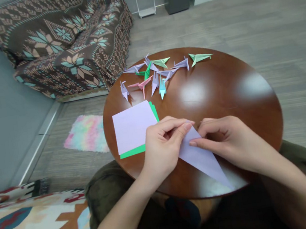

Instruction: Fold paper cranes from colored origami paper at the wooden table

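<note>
A lavender sheet of origami paper (pixel 203 159), folded into a triangle, is held over the near part of the round table. My left hand (pixel 165 143) pinches its upper corner between thumb and fingers. On the other side, my right hand (pixel 229 139) has its thumb on the paper's face and its curled fingers at the right edge. The sheet's long point slants down toward the table's front edge. Beside my left hand lies a stack of square paper (pixel 133 126), lavender on top with green showing beneath.
Several folded paper cranes (pixel 155 76) in lavender, green, pink and blue lie at the far left of the brown round table (pixel 225 100). A sofa with a patterned cover (pixel 76 53) and a pastel rug (pixel 86 133) are beyond it on the left.
</note>
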